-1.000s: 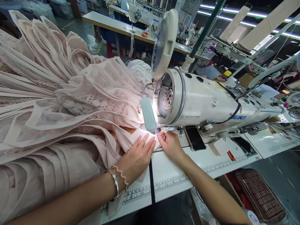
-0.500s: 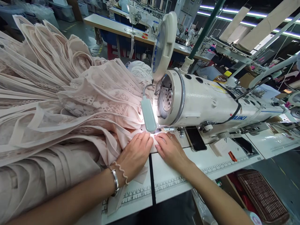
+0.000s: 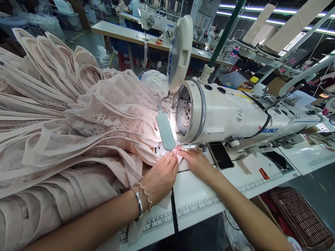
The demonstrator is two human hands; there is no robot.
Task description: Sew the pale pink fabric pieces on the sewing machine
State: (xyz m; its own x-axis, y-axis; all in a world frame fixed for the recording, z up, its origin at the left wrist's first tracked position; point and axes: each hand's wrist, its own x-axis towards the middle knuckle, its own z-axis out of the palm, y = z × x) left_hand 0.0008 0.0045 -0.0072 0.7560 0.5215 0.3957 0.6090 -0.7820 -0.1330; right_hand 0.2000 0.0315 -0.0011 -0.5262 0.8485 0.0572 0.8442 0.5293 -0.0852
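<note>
The sewing machine (image 3: 222, 115) has a lit needle area, partly hidden by a pale green lamp (image 3: 166, 131). My left hand (image 3: 163, 177) is in front of it, fingers pressed together on pale pink fabric (image 3: 180, 164). My right hand (image 3: 199, 163) comes in from the other side. Its thumb and fingers are closed at the fabric's edge beside the needle area, close to the left fingertips. More pink fabric with lace panels (image 3: 115, 118) is heaped left of the machine. The needle itself is hidden.
A black phone (image 3: 221, 155) lies under the machine arm, with an orange-red clip-like item (image 3: 264, 173) further right. Printed rulers (image 3: 199, 205) run along the table's front edge. A round magnifier (image 3: 180, 52) stands above the machine head. A brown woven seat (image 3: 300, 216) is below right.
My left hand has moved right, its fingertips now nearly meeting the right ones. The right fingers have gone from spread flat to drawn together by the needle area. The view has shifted slightly.
</note>
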